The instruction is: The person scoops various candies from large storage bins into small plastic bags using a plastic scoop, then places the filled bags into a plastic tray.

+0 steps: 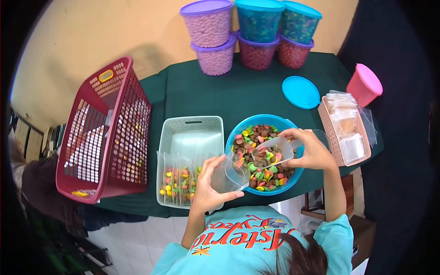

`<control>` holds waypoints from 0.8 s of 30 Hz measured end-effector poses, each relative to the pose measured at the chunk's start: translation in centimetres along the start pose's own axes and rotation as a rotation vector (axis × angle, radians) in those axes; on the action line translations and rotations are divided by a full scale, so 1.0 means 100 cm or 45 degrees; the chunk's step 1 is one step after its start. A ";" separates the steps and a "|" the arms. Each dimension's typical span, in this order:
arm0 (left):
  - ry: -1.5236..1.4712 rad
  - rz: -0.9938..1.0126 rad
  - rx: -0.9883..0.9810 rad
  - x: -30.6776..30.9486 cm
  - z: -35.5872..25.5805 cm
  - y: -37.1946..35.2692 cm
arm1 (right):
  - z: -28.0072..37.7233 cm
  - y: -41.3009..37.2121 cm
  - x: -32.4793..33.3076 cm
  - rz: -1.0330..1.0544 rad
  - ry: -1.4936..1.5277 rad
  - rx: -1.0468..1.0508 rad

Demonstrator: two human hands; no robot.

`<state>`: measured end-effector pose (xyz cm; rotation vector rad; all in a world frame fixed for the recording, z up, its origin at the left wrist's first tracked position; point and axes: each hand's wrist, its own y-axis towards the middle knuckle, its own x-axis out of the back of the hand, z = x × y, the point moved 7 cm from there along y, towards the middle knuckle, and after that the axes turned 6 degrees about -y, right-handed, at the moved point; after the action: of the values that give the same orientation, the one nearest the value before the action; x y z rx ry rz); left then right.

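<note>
A blue tub (pixel 297 176) holds many small brown, green, yellow and pink pieces. Over its right side, my right hand (pixel 308 149) grips a clear scoop (pixel 285 147) with a few pieces in it. My left hand (pixel 211 185) holds a clear plastic bag (pixel 224 176) at the tub's left edge, and a round clear rim shows at the bag's mouth. Just left of that hand stands a pale green basket (pixel 191 123), its front part lined with upright filled bags (pixel 176 183).
Stacked tubs (pixel 210 27) stand at the back. A blue lid (pixel 300 92), a pink container (pixel 364 85) and a pink basket (pixel 334 142) of empty bags are to the right. A tall maroon basket (pixel 123 133) stands left. Dark clothing of another person (pixel 43 183) shows beyond it.
</note>
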<state>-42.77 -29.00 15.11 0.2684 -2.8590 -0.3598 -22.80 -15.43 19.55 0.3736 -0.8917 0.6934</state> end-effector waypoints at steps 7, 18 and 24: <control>0.242 0.075 -0.123 -0.018 -0.013 0.011 | 0.063 -0.018 0.021 -0.081 -0.481 0.258; 0.215 0.132 -0.146 -0.025 -0.013 0.007 | 0.086 -0.027 0.020 -0.182 -0.590 0.316; 0.142 0.050 -0.116 -0.020 -0.010 0.002 | 0.028 -0.008 0.003 0.136 -0.125 0.207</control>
<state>-40.62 -28.64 15.70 0.2078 -2.7259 -0.4514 -23.75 -17.48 21.40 0.5111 -0.9562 0.8549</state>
